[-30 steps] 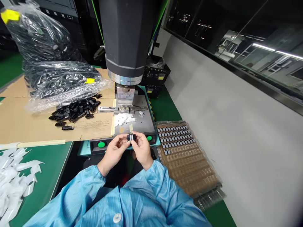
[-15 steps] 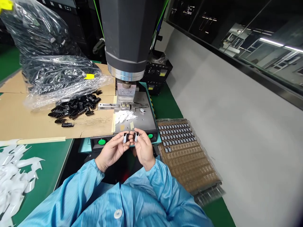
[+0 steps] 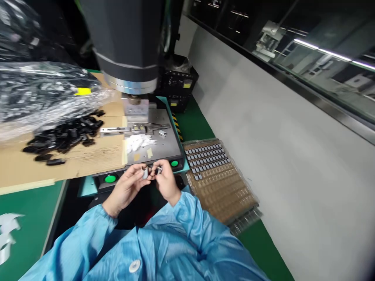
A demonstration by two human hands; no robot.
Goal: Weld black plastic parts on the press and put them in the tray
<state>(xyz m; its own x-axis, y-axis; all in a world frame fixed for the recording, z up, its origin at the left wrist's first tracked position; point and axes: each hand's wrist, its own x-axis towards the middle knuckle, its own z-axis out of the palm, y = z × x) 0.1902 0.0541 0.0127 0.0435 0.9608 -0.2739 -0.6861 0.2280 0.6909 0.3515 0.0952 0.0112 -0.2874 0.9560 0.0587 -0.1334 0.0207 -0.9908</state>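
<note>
Head view. Your left hand (image 3: 125, 188) pinches a small pale piece (image 3: 144, 173). Your right hand (image 3: 166, 182) pinches a small dark piece (image 3: 158, 169). Hands close together, pieces just apart between them. Green button (image 3: 110, 178) just beyond your left hand. Tray (image 3: 234, 195) near, right of your right hand.

Crinkled, glossy clear plastic on the bag (image 3: 43, 93). Matt black plastic pieces (image 3: 61, 134) lie on rough brown cardboard (image 3: 88, 156). Brushed metal plate (image 3: 164, 142), dull sheen. Polished metal ring (image 3: 130, 84) under the matt grey press (image 3: 123, 35). Sleeve (image 3: 190, 234): smooth blue cloth. Small parts (image 3: 144, 173): hard plastic.
</note>
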